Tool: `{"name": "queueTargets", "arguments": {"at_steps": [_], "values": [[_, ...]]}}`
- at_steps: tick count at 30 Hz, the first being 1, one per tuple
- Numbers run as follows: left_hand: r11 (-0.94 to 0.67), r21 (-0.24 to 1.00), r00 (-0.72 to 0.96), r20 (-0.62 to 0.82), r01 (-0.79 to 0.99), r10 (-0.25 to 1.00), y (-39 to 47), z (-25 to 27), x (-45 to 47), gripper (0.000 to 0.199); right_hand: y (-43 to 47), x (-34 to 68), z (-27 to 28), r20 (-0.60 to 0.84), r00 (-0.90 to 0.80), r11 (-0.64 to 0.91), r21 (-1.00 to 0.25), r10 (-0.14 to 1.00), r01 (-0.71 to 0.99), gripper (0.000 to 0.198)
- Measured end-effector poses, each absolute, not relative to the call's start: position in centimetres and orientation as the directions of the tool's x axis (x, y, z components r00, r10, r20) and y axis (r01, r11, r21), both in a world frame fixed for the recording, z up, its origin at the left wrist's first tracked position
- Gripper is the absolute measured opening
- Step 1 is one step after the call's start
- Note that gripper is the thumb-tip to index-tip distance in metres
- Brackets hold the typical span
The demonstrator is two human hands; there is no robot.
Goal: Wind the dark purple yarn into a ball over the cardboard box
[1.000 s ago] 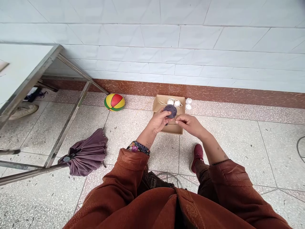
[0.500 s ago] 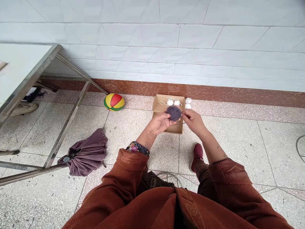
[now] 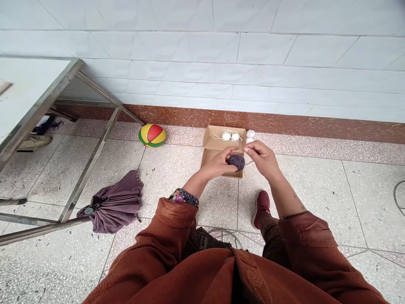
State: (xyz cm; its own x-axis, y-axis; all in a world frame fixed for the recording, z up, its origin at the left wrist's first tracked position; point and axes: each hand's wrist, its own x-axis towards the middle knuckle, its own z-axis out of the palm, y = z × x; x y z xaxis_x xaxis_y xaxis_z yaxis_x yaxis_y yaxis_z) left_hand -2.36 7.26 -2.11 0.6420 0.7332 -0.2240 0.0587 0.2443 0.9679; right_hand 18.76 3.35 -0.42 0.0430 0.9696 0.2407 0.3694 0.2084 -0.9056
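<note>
A dark purple-grey ball of yarn (image 3: 236, 162) is gripped between the thumb and fingers of my left hand (image 3: 219, 164), above a shallow cardboard box (image 3: 209, 157). Just to its right, my right hand (image 3: 262, 157) is closed in a pinch on a strand of yarn, whose dark line shows near the ball. White balls of yarn (image 3: 226, 135) lie in the far part of the box. More white yarn balls (image 3: 250, 134) sit on the floor against the box's right side, partly hidden by my right hand.
A yellow, red and green ball (image 3: 152, 135) rests by the wall, left of the box. A folded purple umbrella (image 3: 117, 204) hangs beside the metal-framed table (image 3: 74, 69). Under the table a shoe (image 3: 36, 142) shows. The tiled wall (image 3: 202, 69) closes off the far side.
My left hand has turned over and lowered the dark yarn ball slightly to the right. My right hand has moved a little right, away from the ball.
</note>
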Motion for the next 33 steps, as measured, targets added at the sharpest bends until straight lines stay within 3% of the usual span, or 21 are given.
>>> {"name": "queueTargets", "arguments": {"at_steps": [3, 7, 10, 13, 17, 21, 26, 29, 33], "values": [[0.364, 0.924, 0.719, -0.174, -0.116, 0.672, 6.8, -1.2, -2.3, 0.091, 3.7, 19.2, -1.4, 0.143, 0.128, 0.078, -0.907, 0.981, 0.414, 0.031], [0.521, 0.797, 0.71, -0.175, -0.304, 0.682, 7.0, -0.5, -2.4, 0.072, 3.8, 18.8, -2.6, 0.057, 0.05, 0.025, -0.871, 0.997, 0.49, 0.028], [0.516, 0.768, 0.597, -0.222, -0.38, 0.771, 7.6, -0.7, -2.5, 0.057, 3.7, 18.4, -2.7, 0.064, -0.025, 0.067, -0.842, 0.998, 0.535, 0.024], [0.467, 0.812, 0.439, -0.299, -0.349, 0.847, 8.0, -1.5, -2.4, 0.048, 3.3, 18.0, -2.0, 0.069, -0.127, 0.125, -0.852, 0.989, 0.509, 0.024], [0.379, 0.916, 0.331, -0.32, -0.129, 0.887, 8.1, -2.5, -2.1, 0.046, 2.9, 17.8, -0.7, 0.066, -0.272, 0.163, -0.922, 0.96, 0.35, 0.024], [0.229, 0.969, 0.434, -0.244, 0.089, 0.867, 7.6, -2.8, -2.0, 0.058, 3.1, 18.0, -0.3, 0.101, -0.168, 0.147, -0.944, 0.981, 0.294, 0.026], [0.407, 0.911, 0.728, -0.232, -0.069, 0.645, 6.8, -1.5, -2.4, 0.086, 3.7, 18.5, -1.1, 0.146, 0.028, 0.126, -0.922, 0.989, 0.366, 0.028], [0.534, 0.821, 0.756, -0.214, -0.204, 0.618, 6.8, -0.8, -2.6, 0.079, 3.9, 18.7, -1.8, 0.113, 0.06, 0.078, -0.905, 0.992, 0.418, 0.027], [0.564, 0.741, 0.657, -0.225, -0.364, 0.72, 7.5, -0.8, -2.6, 0.059, 3.8, 18.5, -2.4, 0.096, 0.007, 0.08, -0.87, 0.995, 0.487, 0.023]]}}
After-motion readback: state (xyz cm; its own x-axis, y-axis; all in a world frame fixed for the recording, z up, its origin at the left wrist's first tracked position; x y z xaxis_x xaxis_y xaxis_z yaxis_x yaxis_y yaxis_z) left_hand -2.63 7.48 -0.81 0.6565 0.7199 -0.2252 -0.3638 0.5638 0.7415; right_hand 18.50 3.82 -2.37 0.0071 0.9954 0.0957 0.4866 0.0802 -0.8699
